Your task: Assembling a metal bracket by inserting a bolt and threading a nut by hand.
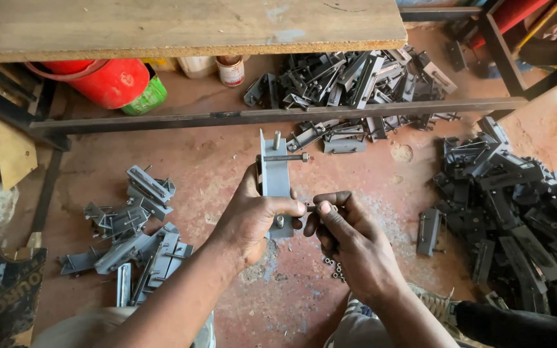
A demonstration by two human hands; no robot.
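My left hand [251, 219] grips a grey metal bracket [274, 173] held upright, with a long bolt [285, 157] crossing its upper end and another bolt standing at the top. At the bracket's lower right side, my right hand [346, 235] pinches a small bolt or nut between thumb and fingers. A few loose nuts [334, 268] lie on the reddish floor just below my right hand.
A small heap of grey brackets [130, 238] lies at the left. Large piles of dark brackets sit at the top [349, 77] and at the right [517, 212]. A wooden bench top [182, 26], a steel bar [265, 115], a red cylinder [107, 80] and a tin [231, 69] stand beyond.
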